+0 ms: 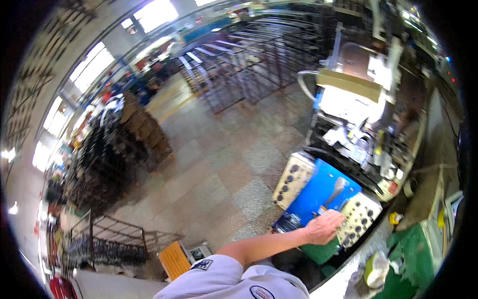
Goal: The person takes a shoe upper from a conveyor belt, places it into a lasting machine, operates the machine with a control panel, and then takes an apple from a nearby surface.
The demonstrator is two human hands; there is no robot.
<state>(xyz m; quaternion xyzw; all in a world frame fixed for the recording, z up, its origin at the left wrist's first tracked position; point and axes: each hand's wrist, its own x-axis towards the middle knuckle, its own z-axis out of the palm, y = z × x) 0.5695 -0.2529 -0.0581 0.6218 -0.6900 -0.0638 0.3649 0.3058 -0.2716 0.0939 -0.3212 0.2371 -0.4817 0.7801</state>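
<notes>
My left hand (326, 227) reaches across from a white short sleeve to the near edge of a blue surface (311, 192). The fingers look curled together; what is in them, if anything, I cannot make out. Just beyond the fingers lies a long, greyish-brown tool (338, 188) with a flat, wider end. Whether the hand touches it is unclear. Two cream control panels with black knobs flank the blue surface, the left panel (293, 180) and the right panel (356, 219). Crumpled dark plastic (288, 223) sits beside the forearm. My right hand is out of view.
A brightly lit machine (353, 107) with loose parts stands beyond the panels. Green cloth (411, 254) and a white-and-yellow bundle (377, 269) lie at right. Metal racks (249, 65) stand across the tiled floor (214, 154), with stacked dark parts (107, 154) and an orange-topped stool (174, 260) leftward.
</notes>
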